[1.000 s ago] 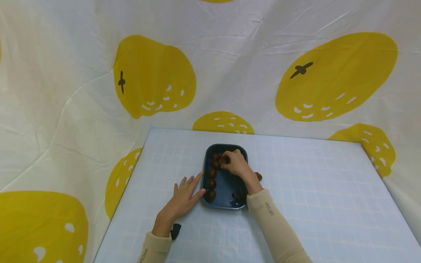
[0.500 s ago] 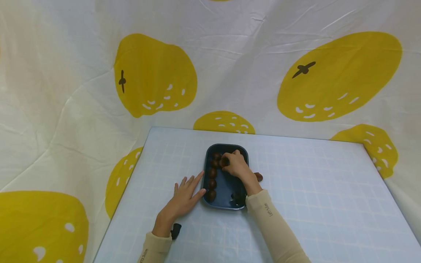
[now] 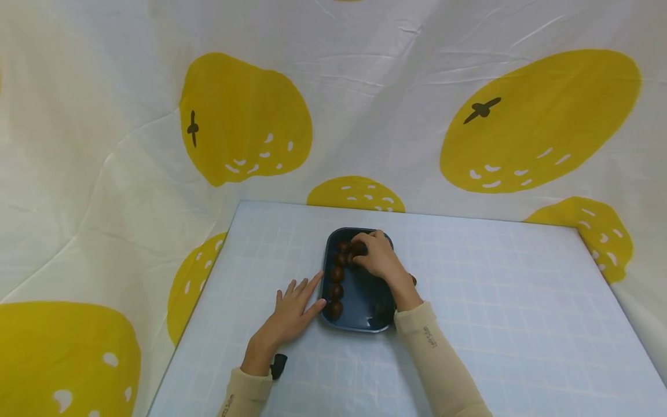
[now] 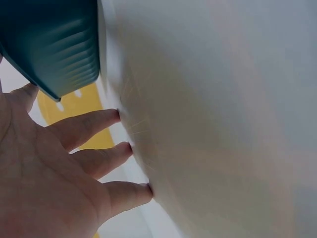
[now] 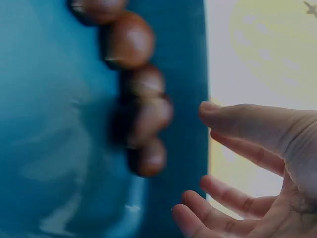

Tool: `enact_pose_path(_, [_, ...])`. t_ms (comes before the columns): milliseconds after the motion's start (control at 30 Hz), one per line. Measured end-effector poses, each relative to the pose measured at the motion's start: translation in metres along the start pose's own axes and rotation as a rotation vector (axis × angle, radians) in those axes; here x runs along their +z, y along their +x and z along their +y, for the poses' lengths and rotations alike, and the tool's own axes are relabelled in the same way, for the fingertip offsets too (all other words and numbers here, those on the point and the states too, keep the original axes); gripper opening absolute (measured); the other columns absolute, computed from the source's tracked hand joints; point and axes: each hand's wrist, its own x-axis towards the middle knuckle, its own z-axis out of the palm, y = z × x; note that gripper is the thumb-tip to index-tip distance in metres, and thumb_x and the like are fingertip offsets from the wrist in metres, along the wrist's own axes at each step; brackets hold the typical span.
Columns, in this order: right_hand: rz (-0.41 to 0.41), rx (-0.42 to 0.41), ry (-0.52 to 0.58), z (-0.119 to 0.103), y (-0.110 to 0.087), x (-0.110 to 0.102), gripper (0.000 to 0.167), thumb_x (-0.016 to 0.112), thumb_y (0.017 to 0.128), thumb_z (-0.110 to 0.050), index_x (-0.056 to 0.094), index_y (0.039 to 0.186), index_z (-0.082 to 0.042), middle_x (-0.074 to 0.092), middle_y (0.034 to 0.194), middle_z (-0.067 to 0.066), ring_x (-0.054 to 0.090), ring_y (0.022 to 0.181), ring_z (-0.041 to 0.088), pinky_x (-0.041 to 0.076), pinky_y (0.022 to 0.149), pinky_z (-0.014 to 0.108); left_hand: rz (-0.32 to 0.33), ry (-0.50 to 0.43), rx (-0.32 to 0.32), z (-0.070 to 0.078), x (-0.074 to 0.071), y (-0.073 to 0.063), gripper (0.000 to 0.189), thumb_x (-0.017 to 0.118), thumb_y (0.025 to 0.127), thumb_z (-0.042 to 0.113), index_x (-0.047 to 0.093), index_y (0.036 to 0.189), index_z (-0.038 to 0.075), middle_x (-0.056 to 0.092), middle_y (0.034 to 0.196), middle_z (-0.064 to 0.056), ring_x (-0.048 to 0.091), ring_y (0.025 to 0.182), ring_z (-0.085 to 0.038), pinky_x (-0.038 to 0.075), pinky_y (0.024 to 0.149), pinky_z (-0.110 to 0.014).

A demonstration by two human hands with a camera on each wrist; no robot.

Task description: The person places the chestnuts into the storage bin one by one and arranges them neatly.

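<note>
A dark blue rectangular tray (image 3: pixel 359 295) holds several shiny brown chestnuts (image 3: pixel 336 291), lined up along its left side and bunched at the far left corner. My right hand (image 3: pixel 380 258) hangs over the far end of the tray, beside that bunch. In the right wrist view its thumb and fingers are apart with nothing between them, to one side of the chestnuts (image 5: pixel 132 39). My left hand (image 3: pixel 292 318) lies at the tray's left edge with fingers spread; its index finger and thumb reach the rim. In the left wrist view, other fingertips (image 4: pixel 126 148) rest on the table.
Just right of the tray another brown piece (image 3: pixel 414 280) shows, mostly hidden behind my right wrist. The table (image 3: pixel 495 301) has a pale checked cover. Behind and to the left hangs a white cloth (image 3: pixel 365 116) with yellow fruit prints.
The right hand was pinching a chestnut beside the far-left bunch; now its fingers have come apart and it has shifted slightly away and to the right. The left hand has stayed put.
</note>
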Motion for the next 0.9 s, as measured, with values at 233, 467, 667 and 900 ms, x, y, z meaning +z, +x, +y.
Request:
enact_pose_path(233, [0.045,-0.046,0.042,-0.006,-0.011,-0.033,0.041,0.076,0.090,-0.015,0.064,0.128,-0.005,0.051,0.125,0.024,0.050,0.115,0.037,0.043,0.098,0.052,-0.005,0.001,-0.011,-0.001,-0.001,-0.002,0.065,0.039,0.103,0.061,0.014,0.160,0.042,0.028,0.160,-0.019,0.011,0.147,-0.049,-0.001,0.108,-0.074])
enact_pose_path(467, [0.073,-0.085,0.044,0.007,-0.024,-0.053,0.038,0.076,0.089,-0.014,0.066,0.125,-0.003,0.052,0.124,0.024,0.051,0.114,0.038,0.042,0.096,0.054,0.001,-0.006,-0.008,-0.002,0.001,-0.002,0.066,0.039,0.102,0.061,0.015,0.160,0.042,0.029,0.160,-0.018,0.011,0.147,-0.049,-0.001,0.108,-0.074])
enact_pose_path(667, [0.066,-0.083,0.062,0.024,-0.035,-0.062,0.038,0.076,0.090,-0.015,0.067,0.125,-0.004,0.053,0.126,0.022,0.051,0.115,0.037,0.043,0.095,0.055,-0.001,-0.004,-0.004,0.000,0.000,-0.003,0.065,0.039,0.102,0.061,0.014,0.160,0.043,0.029,0.160,-0.018,0.011,0.147,-0.049,-0.001,0.108,-0.074])
enact_pose_path(900, [0.038,-0.137,0.107,0.051,-0.047,-0.071,0.037,0.076,0.090,-0.013,0.067,0.125,-0.004,0.054,0.126,0.018,0.050,0.117,0.041,0.045,0.094,0.057,0.010,-0.007,0.005,0.000,0.002,-0.002,0.065,0.039,0.102,0.061,0.016,0.160,0.042,0.030,0.159,-0.019,0.012,0.146,-0.050,-0.001,0.107,-0.075])
